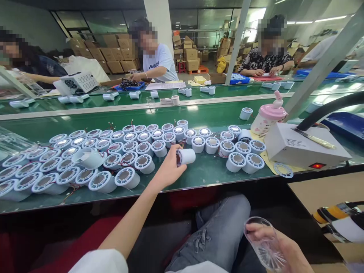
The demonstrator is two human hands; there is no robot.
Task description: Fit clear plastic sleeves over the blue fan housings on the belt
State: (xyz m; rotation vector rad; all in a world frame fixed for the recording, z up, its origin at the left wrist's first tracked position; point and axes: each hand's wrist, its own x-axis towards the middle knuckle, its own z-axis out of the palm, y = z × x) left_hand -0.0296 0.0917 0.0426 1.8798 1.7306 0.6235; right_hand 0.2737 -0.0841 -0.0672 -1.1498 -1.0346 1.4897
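My left hand (171,167) is closed around a pale blue cylindrical motor housing (188,156), tilted on its side just above the bench's front edge. Its open end points left, toward my fingers. In my right hand (287,246), low at the right over my lap, is a clear plastic cup (263,242) with a ribbed bottom; my fingers show through its wall. Many similar housings (127,178) with dark or silvery round centres and thin red wires stand in rows to the left. A smaller group of housings (236,162) stands right of my left hand.
A white box with a red lit switch (305,148) and black hose stands at the right, beside a pink-lidded cup (267,117). A flat blue ring (283,170) lies before it. Green conveyor (142,110) runs behind; co-workers sit across it. A cardboard carton (309,189) is lower right.
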